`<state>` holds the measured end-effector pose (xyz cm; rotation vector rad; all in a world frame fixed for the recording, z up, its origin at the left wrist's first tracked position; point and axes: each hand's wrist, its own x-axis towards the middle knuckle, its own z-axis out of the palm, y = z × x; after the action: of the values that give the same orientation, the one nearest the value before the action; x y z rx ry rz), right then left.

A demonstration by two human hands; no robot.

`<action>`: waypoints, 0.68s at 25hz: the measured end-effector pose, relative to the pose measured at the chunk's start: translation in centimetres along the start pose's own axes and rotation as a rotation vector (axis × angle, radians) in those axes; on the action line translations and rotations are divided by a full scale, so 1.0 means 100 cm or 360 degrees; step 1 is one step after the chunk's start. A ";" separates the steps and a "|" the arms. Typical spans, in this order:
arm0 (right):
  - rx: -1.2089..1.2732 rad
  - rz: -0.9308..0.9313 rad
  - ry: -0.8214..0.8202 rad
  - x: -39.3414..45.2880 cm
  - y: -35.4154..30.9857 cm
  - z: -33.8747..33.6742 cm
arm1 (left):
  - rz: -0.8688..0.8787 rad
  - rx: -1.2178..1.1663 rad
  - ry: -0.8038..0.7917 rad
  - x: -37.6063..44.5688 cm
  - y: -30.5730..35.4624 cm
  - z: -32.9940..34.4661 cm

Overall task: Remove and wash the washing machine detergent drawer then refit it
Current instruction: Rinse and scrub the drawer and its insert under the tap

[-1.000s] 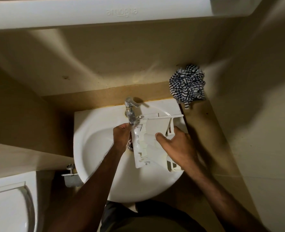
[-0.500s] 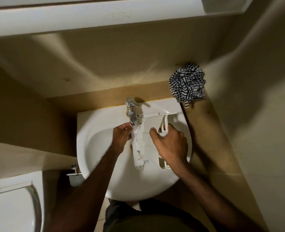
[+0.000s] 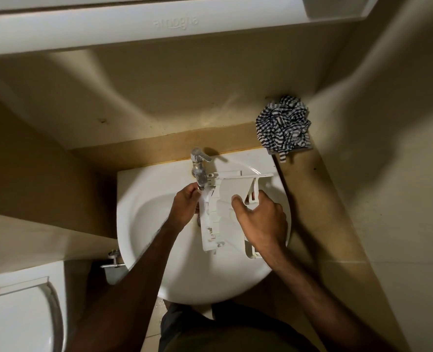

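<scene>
The white moulded-plastic detergent drawer [image 3: 220, 212] is out of the washing machine and held over the bowl of the white ceramic basin [image 3: 144, 224], so the removal step looks done and the washing is in hand. The drawer lies with its long side running from about 12 o'clock to 6 o'clock in the bowl, its far end tucked right beside the spout of the chrome tap [image 3: 199, 168], and its flat front panel reaching towards 2 o'clock near the basin rim.

The left hand [image 3: 185, 209] sits at 9 o'clock of the drawer, fingers curled in against its left edge just under the spout, seemingly pinching or rubbing the ribbed side. The right hand [image 3: 261, 219] is at 3 o'clock, fingers bent over the drawer's right wall and thumb pressed on the upper face, gripping and steadying it.

Whether water is running cannot be made out; no clear stream shows below the spout. How clean the compartments are cannot be judged either, since the plastic looks evenly white in this light.

Still to come, by my reckoning: finishing the rinse, shaking the drawer dry, carrying it back and sliding it into its slot. The machine itself is not in sight here.

A crumpled blue-and-white checked cloth [image 3: 284, 125] lies on the tan surface [image 3: 324, 204] at 1 o'clock of the basin, well apart from both hands, and could serve for drying
</scene>
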<state>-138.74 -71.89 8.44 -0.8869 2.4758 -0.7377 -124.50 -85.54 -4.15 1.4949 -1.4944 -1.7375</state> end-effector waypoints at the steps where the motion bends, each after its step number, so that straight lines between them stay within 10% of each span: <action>1: 0.0011 -0.0001 0.0000 -0.002 0.001 0.000 | 0.0034 0.0046 -0.0031 -0.003 -0.003 0.000; 17: 0.0243 0.0116 0.0136 0.004 0.003 0.000 | -0.0443 -0.0285 0.0010 -0.020 -0.009 0.017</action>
<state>-139.19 -71.97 8.17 -0.7195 2.4715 -0.9429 -125.00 -82.88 -4.29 1.6726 -1.1344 -1.9618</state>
